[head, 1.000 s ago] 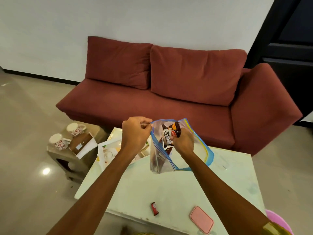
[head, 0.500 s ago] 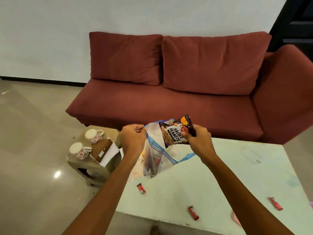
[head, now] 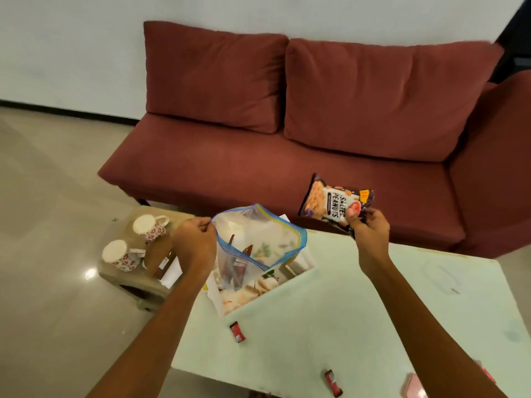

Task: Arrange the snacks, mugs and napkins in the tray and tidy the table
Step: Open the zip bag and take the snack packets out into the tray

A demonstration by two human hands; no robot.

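Note:
My left hand (head: 195, 245) pinches the rim of a clear zip bag (head: 258, 239) with a blue seal, held open above the white tray (head: 301, 262) at the table's far left corner. Red snack packets sit inside the bag. My right hand (head: 369, 234) holds a dark packet of salted peanuts (head: 333, 203) up to the right, clear of the bag. Two small red candies (head: 237, 332) (head: 333, 382) lie on the pale table (head: 344, 311). Two white mugs with red flowers (head: 149, 226) (head: 120, 255) stand on a low side stool (head: 135, 277) to the left.
A red sofa (head: 287, 156) runs behind the table. A brown and white box (head: 161, 259) rests on the stool beside the mugs. A pink flat object (head: 413, 387) lies at the table's near right edge. Glossy floor spreads to the left.
My right hand has pulled the peanut packet out of the zip bag and moved it up and to the right. The left hand still holds the bag open.

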